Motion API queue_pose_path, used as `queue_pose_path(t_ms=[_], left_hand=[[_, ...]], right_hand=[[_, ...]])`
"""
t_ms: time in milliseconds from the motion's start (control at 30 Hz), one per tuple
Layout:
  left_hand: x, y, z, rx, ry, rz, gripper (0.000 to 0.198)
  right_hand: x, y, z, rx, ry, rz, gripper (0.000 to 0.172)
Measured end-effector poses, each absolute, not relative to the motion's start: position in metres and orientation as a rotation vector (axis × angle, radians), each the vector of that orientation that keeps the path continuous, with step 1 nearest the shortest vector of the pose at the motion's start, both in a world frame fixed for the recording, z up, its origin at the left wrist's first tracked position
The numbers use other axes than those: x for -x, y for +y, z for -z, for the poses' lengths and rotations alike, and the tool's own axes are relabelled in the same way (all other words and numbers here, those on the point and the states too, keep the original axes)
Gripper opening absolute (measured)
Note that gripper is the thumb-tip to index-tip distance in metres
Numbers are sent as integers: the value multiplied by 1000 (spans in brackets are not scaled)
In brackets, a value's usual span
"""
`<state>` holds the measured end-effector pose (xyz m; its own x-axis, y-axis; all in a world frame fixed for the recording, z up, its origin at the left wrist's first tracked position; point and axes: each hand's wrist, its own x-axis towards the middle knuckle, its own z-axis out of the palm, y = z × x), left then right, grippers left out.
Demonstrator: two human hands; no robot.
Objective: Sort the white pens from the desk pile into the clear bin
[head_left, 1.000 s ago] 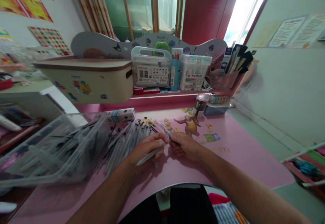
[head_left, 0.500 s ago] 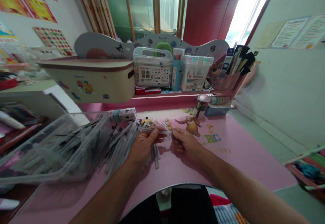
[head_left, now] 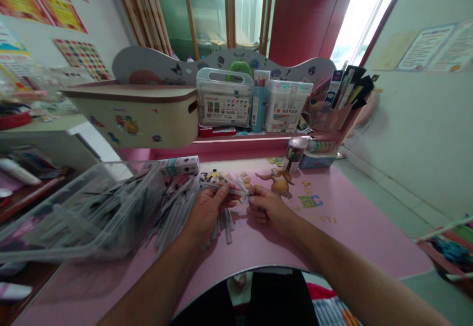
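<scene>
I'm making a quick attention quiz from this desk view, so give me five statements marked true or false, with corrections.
1. The left hand holds a thin tube. True: left hand, thin tube.
2. The clear bin stands right of both hands. False: the clear bin is on the left.
3. A cartoon bear shows on the pink desktop. True.
4. The right hand lies flat. False: the right hand is curled.
5. The cream lidded box bears stickers. True.

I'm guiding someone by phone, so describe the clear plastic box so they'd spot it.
Find the pink desk. At its left side, beside a heap of slim tubes, sits a big clear box. Its walls are see-through, showing more tubes inside, while the cream box behind it is solid and brown-lidded.
</scene>
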<state>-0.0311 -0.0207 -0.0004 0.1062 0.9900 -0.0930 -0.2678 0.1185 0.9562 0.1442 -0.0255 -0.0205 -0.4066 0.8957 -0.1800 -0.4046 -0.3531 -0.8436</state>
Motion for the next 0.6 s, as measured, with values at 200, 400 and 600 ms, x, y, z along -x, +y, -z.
queue_pose_path(t_ms=[200,400,600], left_hand=[[32,-20,3,-971,984,-1176,44],[32,-20,3,-945,981,-1182,43],[33,-20,5,-956,979,-1181,43]], right_hand=[[-145,-24,24,936,-876,-1917,36],[-146,-26,21,812,-897,-1894,31],[-145,-24,27,933,-872,-1878,36]])
